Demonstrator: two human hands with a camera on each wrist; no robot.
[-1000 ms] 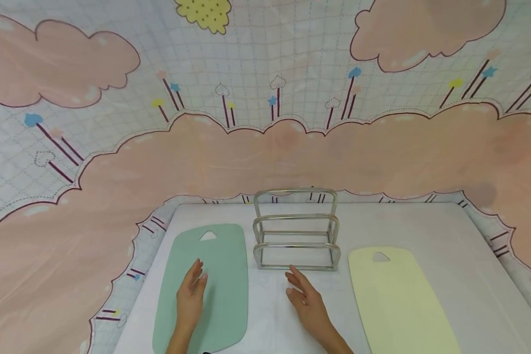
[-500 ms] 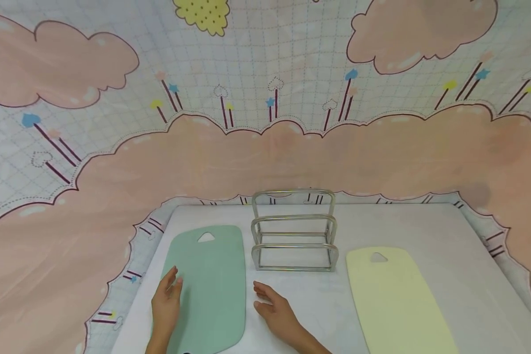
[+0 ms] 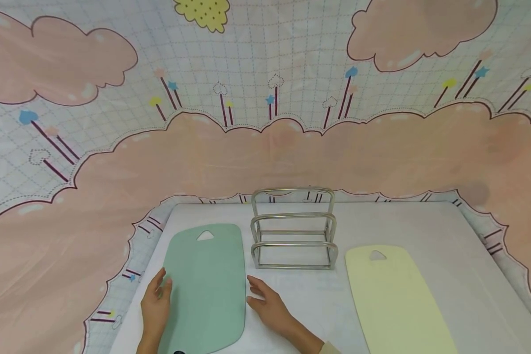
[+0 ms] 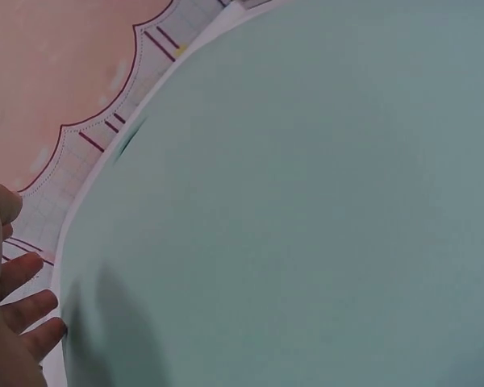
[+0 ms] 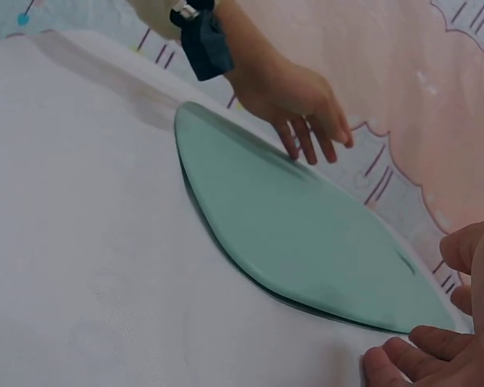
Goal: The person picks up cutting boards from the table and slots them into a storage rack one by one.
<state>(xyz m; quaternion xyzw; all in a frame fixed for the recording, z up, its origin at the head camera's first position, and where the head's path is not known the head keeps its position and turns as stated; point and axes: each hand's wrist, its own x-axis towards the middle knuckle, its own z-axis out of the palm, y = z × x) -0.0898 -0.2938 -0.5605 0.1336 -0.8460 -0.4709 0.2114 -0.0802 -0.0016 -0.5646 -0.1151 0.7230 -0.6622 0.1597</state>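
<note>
On the white table (image 3: 318,290) lies the green board (image 3: 208,290), flanked by the left hand (image 3: 156,306) and right hand (image 3: 271,309), fingers slightly apart, clamped on nothing; matching pinches at opposite edges should keep it level.

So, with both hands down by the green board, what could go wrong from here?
1. The green board appears to lie flat on the table, so it may be hard to get under and could slide instead of lifting.
2. The left hand and right hand are at opposite long edges; uneven lifting could tilt it.
3. The rack stands close to its right edge, so a sideways swing might knock it.
</note>
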